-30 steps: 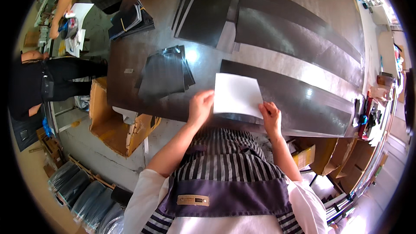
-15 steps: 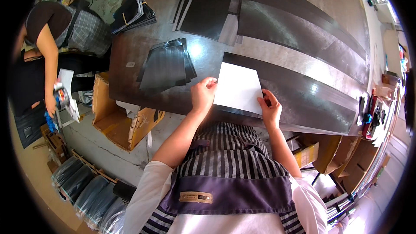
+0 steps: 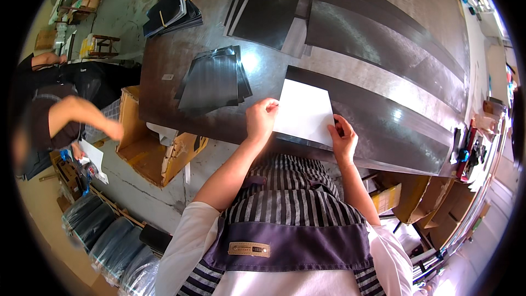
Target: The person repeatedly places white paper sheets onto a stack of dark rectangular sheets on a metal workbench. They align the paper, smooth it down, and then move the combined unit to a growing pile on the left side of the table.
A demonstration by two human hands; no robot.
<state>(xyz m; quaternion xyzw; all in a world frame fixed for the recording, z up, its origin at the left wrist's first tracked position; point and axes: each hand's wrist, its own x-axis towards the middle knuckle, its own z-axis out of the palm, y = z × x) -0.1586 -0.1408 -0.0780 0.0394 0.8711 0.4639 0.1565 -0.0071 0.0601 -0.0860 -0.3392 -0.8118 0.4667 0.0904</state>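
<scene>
A white square sheet [image 3: 305, 112] lies over the end of a long dark sheet [image 3: 383, 123] at the table's near edge. My left hand [image 3: 262, 119] pinches the left edge of the white sheet between thumb and fingertips. On the opposite side, my right hand [image 3: 343, 140] has its thumb at the lower right edge and its fingers curled in around it. Beyond my left hand sits a loose stack of dark, glossy square sheets [image 3: 211, 79], somewhat fanned out.
Larger dark sheets [image 3: 268, 8] spread over the far part of the brown table [image 3: 159, 93]. A banded dark bundle [image 3: 172, 13] rests at the far left. An open cardboard box [image 3: 137, 156] stands below the left edge. Another person [image 3: 60, 109] bends nearby, holding papers.
The person at the left has bent lower, swinging an arm toward the cardboard box. My hands and the white sheet stay nearly in place; the view has shifted slightly.
</scene>
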